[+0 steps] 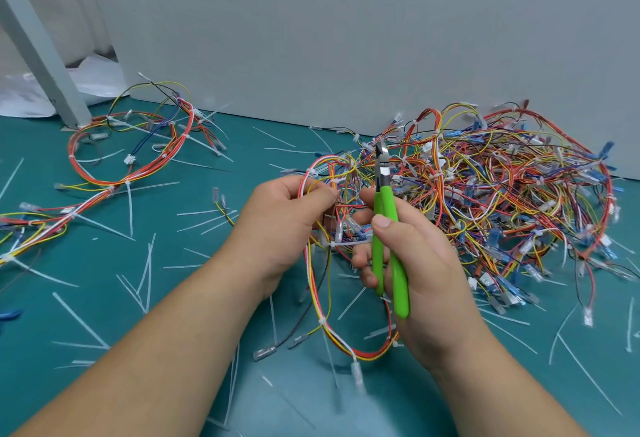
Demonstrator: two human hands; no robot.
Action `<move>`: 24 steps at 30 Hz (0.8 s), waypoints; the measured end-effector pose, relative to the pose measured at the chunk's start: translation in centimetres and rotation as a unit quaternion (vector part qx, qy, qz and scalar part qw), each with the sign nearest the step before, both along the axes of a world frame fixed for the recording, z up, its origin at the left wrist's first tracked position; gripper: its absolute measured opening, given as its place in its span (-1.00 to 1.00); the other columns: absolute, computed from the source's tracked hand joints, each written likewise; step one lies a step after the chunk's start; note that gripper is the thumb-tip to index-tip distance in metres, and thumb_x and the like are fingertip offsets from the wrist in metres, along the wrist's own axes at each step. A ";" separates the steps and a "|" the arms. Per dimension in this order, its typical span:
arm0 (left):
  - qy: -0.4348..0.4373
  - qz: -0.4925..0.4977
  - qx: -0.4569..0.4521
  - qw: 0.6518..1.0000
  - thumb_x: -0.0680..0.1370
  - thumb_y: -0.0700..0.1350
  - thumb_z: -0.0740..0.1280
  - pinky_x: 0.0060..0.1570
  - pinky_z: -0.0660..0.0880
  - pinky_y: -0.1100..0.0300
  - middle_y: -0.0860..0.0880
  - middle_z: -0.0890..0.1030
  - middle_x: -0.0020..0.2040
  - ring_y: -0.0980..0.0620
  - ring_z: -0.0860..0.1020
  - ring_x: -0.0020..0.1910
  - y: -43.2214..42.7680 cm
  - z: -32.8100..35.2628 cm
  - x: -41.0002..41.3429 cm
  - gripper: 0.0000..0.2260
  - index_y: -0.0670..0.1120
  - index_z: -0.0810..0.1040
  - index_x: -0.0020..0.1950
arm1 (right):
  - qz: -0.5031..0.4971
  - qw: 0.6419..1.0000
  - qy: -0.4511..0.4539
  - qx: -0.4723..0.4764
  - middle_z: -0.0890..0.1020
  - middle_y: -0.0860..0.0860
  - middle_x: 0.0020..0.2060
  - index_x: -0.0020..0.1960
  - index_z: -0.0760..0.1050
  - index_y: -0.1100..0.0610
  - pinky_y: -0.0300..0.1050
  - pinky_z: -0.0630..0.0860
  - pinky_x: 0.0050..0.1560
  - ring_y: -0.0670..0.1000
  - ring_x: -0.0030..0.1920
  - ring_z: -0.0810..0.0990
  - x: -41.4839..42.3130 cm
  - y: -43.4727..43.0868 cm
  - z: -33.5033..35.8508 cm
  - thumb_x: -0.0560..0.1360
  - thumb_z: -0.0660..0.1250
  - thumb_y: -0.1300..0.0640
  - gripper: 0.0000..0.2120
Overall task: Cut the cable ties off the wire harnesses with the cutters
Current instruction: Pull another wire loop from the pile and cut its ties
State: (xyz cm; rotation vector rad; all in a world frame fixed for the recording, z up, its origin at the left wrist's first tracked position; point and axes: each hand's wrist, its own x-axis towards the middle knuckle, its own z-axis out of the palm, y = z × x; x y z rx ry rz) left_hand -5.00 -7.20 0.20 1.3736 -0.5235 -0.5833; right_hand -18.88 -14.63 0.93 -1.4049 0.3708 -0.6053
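Note:
My left hand (284, 222) grips a wire harness (320, 305) of red, yellow and white wires, which loops down toward me with white cable ties (322, 321) on it. My right hand (419, 260) holds the green-handled cutters (388, 239) upright, jaws pointing up and away from the wires. Its fingertips also touch the harness near a white tie (341, 244) between the two hands. The cutter jaws (382, 159) are clear of any tie.
A big tangled pile of harnesses (502, 194) lies at the right against a grey wall (346, 38). More harnesses (138, 152) lie at the left on the teal mat (194, 298). Several cut white tie tails (131, 215) litter the mat. A grey post (38, 45) stands at far left.

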 end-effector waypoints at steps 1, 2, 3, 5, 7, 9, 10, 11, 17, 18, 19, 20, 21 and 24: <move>0.009 -0.008 -0.004 1.000 0.50 -0.13 0.45 -0.29 0.45 0.16 -0.08 0.61 -0.27 -0.02 0.52 -0.30 0.0 0.1 -0.1 -0.85 -0.04 0.60 -0.27 | 0.003 1.000 -0.003 0.002 0.59 -0.08 -0.21 0.02 0.69 -0.16 -0.22 0.42 -0.34 0.04 -0.23 0.50 0.0 0.0 -0.1 0.30 0.41 -0.15 -0.69; 0.014 -0.013 -0.008 1.000 0.48 -0.13 0.48 -0.33 0.43 0.19 -0.08 0.58 -0.28 0.00 0.50 -0.33 0.0 0.1 -0.2 -0.85 -0.04 0.58 -0.26 | 0.006 1.000 -0.009 0.006 0.59 -0.09 -0.22 0.04 0.70 -0.14 -0.24 0.43 -0.33 0.03 -0.24 0.49 0.0 0.1 -0.1 0.30 0.42 -0.14 -0.67; 0.015 -0.014 -0.013 1.000 0.49 -0.14 0.50 -0.35 0.43 0.23 -0.07 0.56 -0.30 0.01 0.48 -0.35 0.0 0.1 -0.2 -0.83 -0.05 0.55 -0.24 | 0.009 1.000 -0.015 0.016 0.58 -0.09 -0.23 0.07 0.70 -0.12 -0.25 0.43 -0.33 0.02 -0.25 0.47 0.1 0.1 -0.2 0.30 0.42 -0.12 -0.65; 0.002 -0.005 -0.017 1.000 0.51 -0.17 0.50 -0.37 0.42 0.29 -0.02 0.54 -0.33 0.06 0.46 -0.39 -0.1 0.0 -0.3 -0.83 -0.08 0.52 -0.20 | 0.017 0.998 -0.030 0.044 0.56 -0.08 -0.25 0.14 0.69 -0.06 -0.23 0.40 -0.36 0.01 -0.27 0.45 0.1 0.0 -0.3 0.30 0.43 -0.09 -0.59; -0.015 0.012 -0.023 1.000 0.49 -0.20 0.51 -0.35 0.44 0.33 0.05 0.57 -0.36 0.12 0.49 -0.40 -0.1 -0.1 -0.4 -0.84 -0.10 0.54 -0.17 | 0.030 0.996 -0.049 0.073 0.56 -0.05 -0.25 0.18 0.67 -0.01 -0.16 0.31 -0.38 0.01 -0.30 0.44 -0.1 -0.2 -0.3 0.31 0.42 -0.08 -0.55; -0.028 0.023 -0.035 0.999 0.48 -0.23 0.51 -0.34 0.44 0.36 0.11 0.59 -0.38 0.16 0.51 -0.41 -0.1 0.0 -0.4 -0.88 -0.11 0.59 -0.13 | 0.047 0.991 -0.075 0.105 0.58 0.01 -0.16 0.27 0.62 0.10 -0.07 0.23 -0.35 0.02 -0.31 0.48 -0.3 -0.4 -0.2 0.34 0.41 -0.06 -0.47; -0.037 0.029 -0.035 0.998 0.48 -0.23 0.52 -0.34 0.43 0.36 0.12 0.58 -0.39 0.17 0.51 -0.42 -0.1 0.0 -0.5 -0.90 -0.12 0.62 -0.11 | 0.059 0.987 -0.088 0.123 0.59 0.05 -0.09 0.32 0.58 0.15 -0.06 0.22 -0.34 0.03 -0.31 0.49 -0.4 -0.4 0.0 0.34 0.44 -0.05 -0.41; -0.049 0.037 -0.030 0.998 0.47 -0.22 0.52 -0.34 0.43 0.35 0.12 0.57 -0.39 0.16 0.49 -0.41 -0.1 -0.1 -0.5 -0.91 -0.13 0.64 -0.10 | 0.076 0.981 -0.103 0.143 0.61 0.10 -0.02 0.36 0.53 0.20 -0.06 0.24 -0.34 0.04 -0.30 0.50 -0.5 -0.5 0.1 0.32 0.49 -0.06 -0.33; -0.109 0.055 0.002 0.992 0.44 -0.25 0.51 -0.35 0.41 0.36 0.14 0.54 -0.41 0.17 0.46 -0.41 -0.2 -0.3 -0.9 -0.89 -0.13 0.64 -0.08 | 0.205 0.937 -0.171 0.224 0.48 0.27 0.44 0.47 0.35 0.27 -0.13 0.40 -0.33 0.07 -0.25 0.52 -0.9 -0.7 1.0 0.46 0.35 -0.16 -0.27; -0.110 0.055 0.000 0.992 0.45 -0.22 0.51 -0.32 0.42 0.32 0.12 0.54 -0.38 0.14 0.47 -0.38 -0.2 -0.3 -0.9 -0.90 -0.15 0.64 -0.07 | 0.202 0.938 -0.167 0.225 0.47 0.27 0.45 0.47 0.36 0.27 -0.12 0.39 -0.32 0.08 -0.24 0.53 -0.9 -0.6 1.0 0.46 0.36 -0.16 -0.26; -0.108 0.051 -0.007 0.993 0.46 -0.20 0.51 -0.28 0.43 0.26 0.05 0.55 -0.35 0.10 0.47 -0.35 -0.2 -0.3 -0.9 -0.90 -0.17 0.64 -0.08 | 0.187 0.944 -0.157 0.222 0.46 0.27 0.46 0.46 0.38 0.26 -0.11 0.39 -0.32 0.09 -0.23 0.55 -0.8 -0.7 0.9 0.43 0.41 -0.18 -0.24; -0.103 0.045 -0.013 0.994 0.46 -0.18 0.50 -0.25 0.44 0.19 -0.03 0.56 -0.32 0.05 0.48 -0.33 -0.2 -0.2 -0.9 -0.90 -0.19 0.64 -0.09 | 0.163 0.952 -0.145 0.213 0.48 0.25 0.45 0.44 0.41 0.25 -0.10 0.38 -0.33 0.09 -0.24 0.55 -0.7 -0.7 0.7 0.38 0.46 -0.19 -0.22; -0.093 0.038 -0.016 0.995 0.47 -0.16 0.47 -0.26 0.46 0.17 -0.09 0.59 -0.30 0.03 0.50 -0.32 -0.2 -0.1 -0.9 -0.90 -0.18 0.66 -0.09 | 0.138 0.961 -0.133 0.199 0.51 0.23 0.43 0.42 0.44 0.23 -0.09 0.36 -0.34 0.09 -0.24 0.55 -0.6 -0.7 0.5 0.34 0.50 -0.19 -0.21; -0.031 0.014 -0.027 0.999 0.61 -0.12 0.35 -0.42 0.44 0.28 -0.10 0.63 -0.26 0.08 0.55 -0.36 -0.1 0.1 -1.0 -0.84 -0.12 0.70 -0.08 | 0.068 0.982 -0.103 0.145 0.60 0.17 0.35 0.35 0.51 0.20 -0.06 0.33 -0.33 0.09 -0.26 0.56 -0.3 -0.6 0.0 0.35 0.46 -0.09 -0.35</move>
